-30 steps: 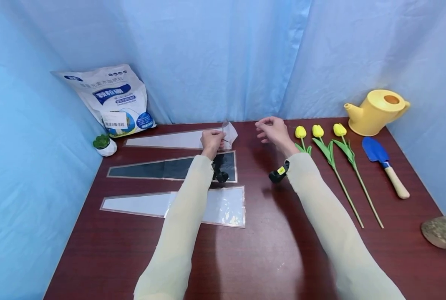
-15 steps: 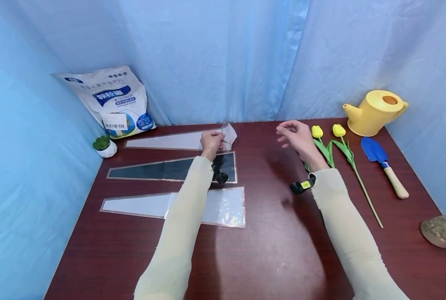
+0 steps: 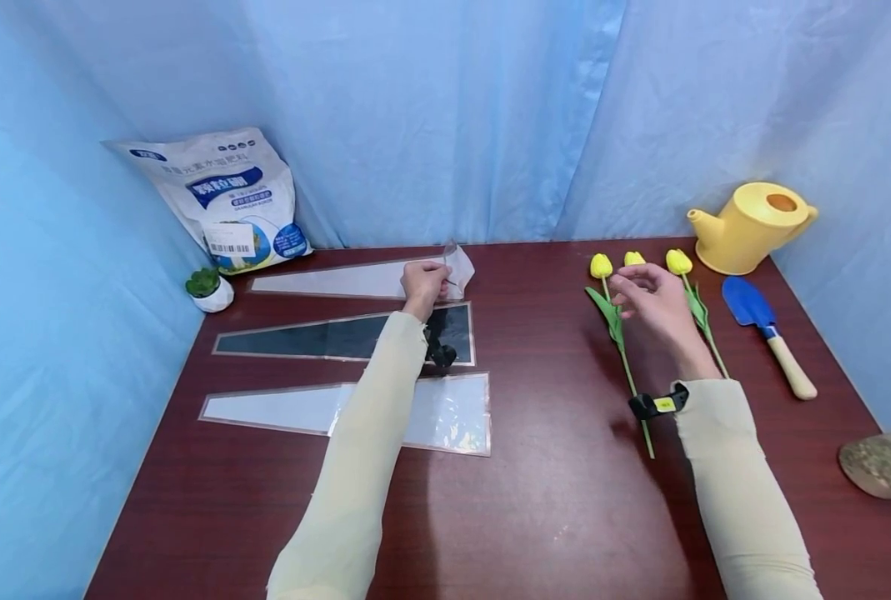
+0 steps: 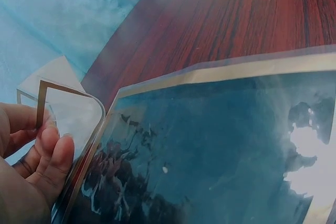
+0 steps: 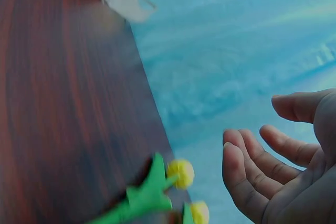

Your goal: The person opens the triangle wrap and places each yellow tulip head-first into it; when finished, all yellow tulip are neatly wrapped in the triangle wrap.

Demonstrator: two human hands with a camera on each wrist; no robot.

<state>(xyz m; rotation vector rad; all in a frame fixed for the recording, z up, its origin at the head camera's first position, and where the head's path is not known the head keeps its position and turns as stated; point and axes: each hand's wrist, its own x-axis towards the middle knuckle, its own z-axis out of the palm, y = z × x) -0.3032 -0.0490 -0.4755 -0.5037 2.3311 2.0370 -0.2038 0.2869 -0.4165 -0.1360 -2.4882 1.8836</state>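
In the head view my left hand pinches the wide end of the farthest white tapered flower sleeve. The sleeve's mouth is raised and bent; up close in the left wrist view its gold-edged film stands between finger and thumb. My right hand hovers over the yellow tulips with loosely bent fingers, holding nothing. The left tulip shows whole beside it. The hand mostly hides the middle tulip, and hand and forearm cover part of the right tulip. In the right wrist view, thumb and fingers are apart.
A black sleeve and another white sleeve lie nearer. At the left stand a fertilizer bag and a small potted plant. To the right are a yellow watering can, a blue trowel and a clear container.
My right hand has moved right, from beside the tulips to above the middle one, uncovering the left tulip. My left hand keeps its pinch on the flower sleeve and stays in place.
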